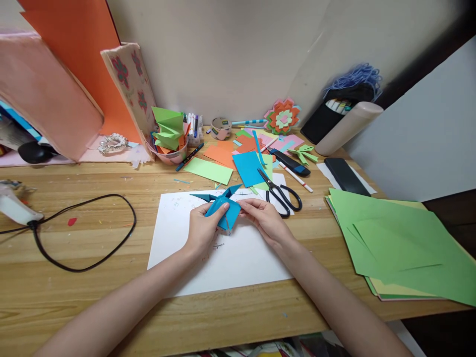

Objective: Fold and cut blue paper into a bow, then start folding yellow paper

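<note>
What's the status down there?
Both hands on folded blue paper. White sheet beneath. Black-handled scissors lying close by, beyond the right hand.

Scissors and paper scraps behind the sheet, paper stack to its right.
On the table [74, 312], the sheet [186, 272] lies in the middle under the hands, with the cable [136, 218] to its left. The scissors [277, 191] lie just behind the right hand [266, 220], the cutter [292, 162] behind them. Farther back, from left to right, are the tub [169, 156], tape [220, 130] and paper flower [283, 118]. Behind the paper stack [401, 248] lies the phone [345, 176], then the bottle [349, 129].
</note>
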`<state>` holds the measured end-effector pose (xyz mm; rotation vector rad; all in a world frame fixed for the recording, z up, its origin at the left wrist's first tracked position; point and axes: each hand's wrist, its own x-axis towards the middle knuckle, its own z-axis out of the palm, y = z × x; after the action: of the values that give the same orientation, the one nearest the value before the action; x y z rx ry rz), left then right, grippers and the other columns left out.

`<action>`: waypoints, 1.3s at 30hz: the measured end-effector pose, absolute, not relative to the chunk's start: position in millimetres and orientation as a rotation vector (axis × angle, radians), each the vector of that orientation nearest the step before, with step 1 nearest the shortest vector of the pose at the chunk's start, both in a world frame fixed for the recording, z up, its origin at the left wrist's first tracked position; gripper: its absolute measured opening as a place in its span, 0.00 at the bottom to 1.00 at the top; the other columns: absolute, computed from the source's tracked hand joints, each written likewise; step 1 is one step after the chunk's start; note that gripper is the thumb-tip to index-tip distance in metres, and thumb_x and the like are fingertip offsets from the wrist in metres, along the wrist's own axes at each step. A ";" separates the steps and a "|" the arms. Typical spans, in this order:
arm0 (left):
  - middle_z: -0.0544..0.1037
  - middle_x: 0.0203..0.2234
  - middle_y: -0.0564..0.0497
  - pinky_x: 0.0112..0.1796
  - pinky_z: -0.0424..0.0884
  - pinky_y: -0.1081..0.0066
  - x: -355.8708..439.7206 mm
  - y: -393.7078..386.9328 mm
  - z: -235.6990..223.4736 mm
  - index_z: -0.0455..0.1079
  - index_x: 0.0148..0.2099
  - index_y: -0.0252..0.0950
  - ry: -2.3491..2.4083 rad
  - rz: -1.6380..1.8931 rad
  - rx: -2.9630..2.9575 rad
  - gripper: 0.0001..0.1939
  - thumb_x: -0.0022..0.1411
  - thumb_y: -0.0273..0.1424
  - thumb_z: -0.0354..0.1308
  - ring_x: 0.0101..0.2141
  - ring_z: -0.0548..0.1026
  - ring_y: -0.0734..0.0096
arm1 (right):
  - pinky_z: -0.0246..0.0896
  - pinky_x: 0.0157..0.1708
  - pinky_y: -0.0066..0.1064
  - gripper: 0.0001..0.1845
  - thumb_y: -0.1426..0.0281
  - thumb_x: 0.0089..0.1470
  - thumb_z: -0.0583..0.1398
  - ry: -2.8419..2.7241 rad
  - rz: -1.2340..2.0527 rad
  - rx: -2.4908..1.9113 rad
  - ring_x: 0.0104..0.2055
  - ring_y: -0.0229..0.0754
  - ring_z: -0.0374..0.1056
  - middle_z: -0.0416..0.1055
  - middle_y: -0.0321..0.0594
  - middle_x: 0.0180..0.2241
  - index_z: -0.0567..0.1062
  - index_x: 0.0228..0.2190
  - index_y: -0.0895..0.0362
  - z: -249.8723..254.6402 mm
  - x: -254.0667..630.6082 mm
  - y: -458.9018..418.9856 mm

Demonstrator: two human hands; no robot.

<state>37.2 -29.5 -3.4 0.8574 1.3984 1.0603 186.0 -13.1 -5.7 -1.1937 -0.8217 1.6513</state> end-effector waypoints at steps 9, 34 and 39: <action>0.69 0.16 0.54 0.18 0.55 0.78 35.7 -29.4 -2.8 0.69 0.26 0.31 1.421 1.045 0.908 0.19 0.46 0.45 0.62 0.17 0.63 0.79 | 0.67 0.31 0.29 0.12 0.64 0.37 0.68 -1.026 1.451 -1.261 0.28 0.37 0.69 0.75 0.38 0.25 0.77 0.26 0.59 -3.8 185.4 -13.5; 0.61 0.11 0.59 0.15 0.50 0.78 34.6 -27.1 3.6 0.67 0.24 0.32 1.360 1.055 0.746 0.18 0.44 0.44 0.64 0.13 0.55 0.83 | 0.65 0.33 0.31 0.05 0.68 0.51 0.60 -1.659 0.788 -1.217 0.31 0.40 0.69 0.73 0.40 0.30 0.74 0.32 0.56 -1.9 177.8 -24.1; 0.62 0.10 0.58 0.15 0.50 0.78 34.8 -27.4 3.7 0.68 0.24 0.32 1.333 1.065 0.746 0.19 0.45 0.44 0.63 0.13 0.55 0.83 | 0.66 0.33 0.32 0.05 0.67 0.49 0.61 -1.468 0.933 -1.207 0.33 0.41 0.69 0.73 0.40 0.30 0.76 0.29 0.56 -3.7 173.5 -26.7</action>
<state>34.8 -27.4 3.7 0.7458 1.3335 1.0651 173.5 -26.7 -3.7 -1.2071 -1.4684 0.9328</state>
